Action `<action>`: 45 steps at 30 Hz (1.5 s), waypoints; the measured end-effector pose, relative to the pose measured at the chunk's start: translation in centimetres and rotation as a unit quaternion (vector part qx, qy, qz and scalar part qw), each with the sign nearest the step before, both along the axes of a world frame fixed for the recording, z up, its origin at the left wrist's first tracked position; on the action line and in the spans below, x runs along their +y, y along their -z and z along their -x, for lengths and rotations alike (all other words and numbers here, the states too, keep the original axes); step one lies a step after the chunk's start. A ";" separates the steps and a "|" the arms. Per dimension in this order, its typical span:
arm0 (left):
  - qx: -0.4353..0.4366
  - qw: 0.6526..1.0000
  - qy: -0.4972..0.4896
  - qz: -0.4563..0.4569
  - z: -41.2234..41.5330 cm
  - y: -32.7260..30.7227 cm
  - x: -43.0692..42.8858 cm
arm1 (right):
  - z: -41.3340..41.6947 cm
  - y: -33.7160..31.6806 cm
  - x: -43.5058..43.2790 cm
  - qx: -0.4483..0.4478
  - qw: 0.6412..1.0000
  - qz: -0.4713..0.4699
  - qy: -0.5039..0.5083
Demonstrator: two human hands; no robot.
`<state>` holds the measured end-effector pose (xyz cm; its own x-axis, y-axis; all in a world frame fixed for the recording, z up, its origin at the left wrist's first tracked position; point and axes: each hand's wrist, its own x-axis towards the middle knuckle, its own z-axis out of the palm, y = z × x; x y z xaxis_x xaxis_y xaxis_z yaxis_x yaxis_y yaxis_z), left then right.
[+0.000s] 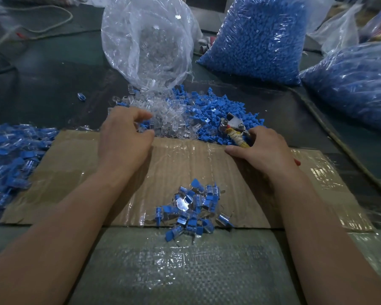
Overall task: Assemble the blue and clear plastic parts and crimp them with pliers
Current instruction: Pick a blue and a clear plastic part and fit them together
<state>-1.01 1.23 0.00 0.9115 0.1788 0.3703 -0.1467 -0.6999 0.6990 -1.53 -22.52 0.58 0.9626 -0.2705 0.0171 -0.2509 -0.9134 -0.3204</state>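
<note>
While left hand (124, 137) hangs slack, right hand (262, 150) tight round pliers (234, 126), nose away-left.

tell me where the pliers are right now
In the head view the pliers lie right of centre on the pile of blue parts, at the far edge of the cardboard, their handles held by the right hand.

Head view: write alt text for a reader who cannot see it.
The left hand reaches into a pile of clear parts and the right hand grips pliers lying on blue parts, at the far edge of a cardboard sheet. A small heap of assembled pieces lies at its near edge; a clear bag and bags of blue parts stand behind.
</note>
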 end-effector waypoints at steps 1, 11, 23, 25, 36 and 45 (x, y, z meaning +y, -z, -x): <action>0.017 1.000 -0.003 -0.020 -0.3 0.3 0.2 | 0.0 0.0 0.0 0.000 1.000 0.003 -0.001; 0.046 0.997 0.056 -0.004 -0.2 0.4 0.1 | 0.1 -0.1 0.7 -0.128 0.991 0.016 -0.024; 0.153 0.918 0.185 0.316 0.9 -0.8 -1.7 | -1.1 0.5 3.5 -0.118 0.976 0.103 -0.150; 0.162 0.906 0.195 0.339 1.0 -0.7 -1.8 | -1.1 0.6 3.8 -0.126 0.975 0.106 -0.151; 0.208 0.823 0.217 0.482 0.9 -0.1 -1.8 | 0.8 -0.7 4.9 -0.254 0.944 -0.122 -0.170; 0.194 0.856 0.240 0.414 1.0 -0.7 -2.1 | 2.7 -1.1 6.7 -0.190 0.934 -0.217 -0.211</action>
<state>-2.02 -0.86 0.66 0.9794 -0.1957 -0.0488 0.0763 0.1354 0.9878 -4.26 -15.80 1.70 0.9317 0.0712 0.3562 0.3095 -0.6689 -0.6758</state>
